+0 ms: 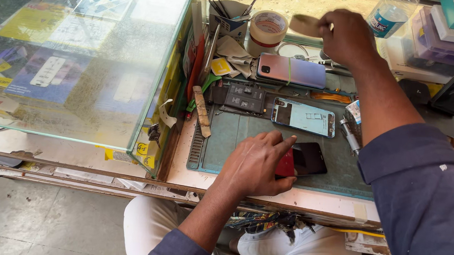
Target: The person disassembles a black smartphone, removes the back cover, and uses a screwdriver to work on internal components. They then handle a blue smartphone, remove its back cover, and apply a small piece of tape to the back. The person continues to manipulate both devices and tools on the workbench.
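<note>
A dark phone (306, 159) with a red edge lies face up near the front edge of the green work mat (237, 139). The left hand (256, 165) rests flat on its left end, fingers pressed down over the red side and pinning it to the mat — a press from above, not a pinch.

The right hand (347, 37) is raised at the back of the bench, thumb and fingers pinched on a small flat tan piece (305, 24) that juts out to the left; what the piece is cannot be told.

Just behind the dark phone lies an opened phone frame (304, 117) with a blue rim, and to its left two black batteries (244, 98) sit side by side. Further back a phone with a pink-to-blue back (291, 70) lies face down, a band around its middle. A roll of tape (267, 29) stands behind it, beside a cup of tools (229, 11). A worn wooden-handled tool (202, 112) lies along the mat's left edge, and a metal tool (349, 136) lies at the right of the frame.

A glass display case (82, 51) fills the left, and plastic boxes (438, 44) are stacked at the far right.
</note>
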